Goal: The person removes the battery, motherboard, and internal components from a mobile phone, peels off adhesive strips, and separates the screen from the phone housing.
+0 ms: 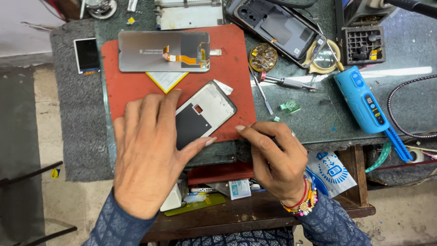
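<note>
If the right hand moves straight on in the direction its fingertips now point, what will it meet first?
The right hand points left along the red mat's near edge. It would probably first meet the phone frame held down by the left hand, though depth is uncertain.

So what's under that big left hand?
The left hand lies on a phone frame and the red mat. The frame's lower left part is covered, so that part cannot be seen.

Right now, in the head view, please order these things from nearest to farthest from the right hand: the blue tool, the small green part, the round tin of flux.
From the right hand:
1. Small green part, just above it.
2. Round tin of flux, farther up the bench.
3. Blue tool, far right.
</note>
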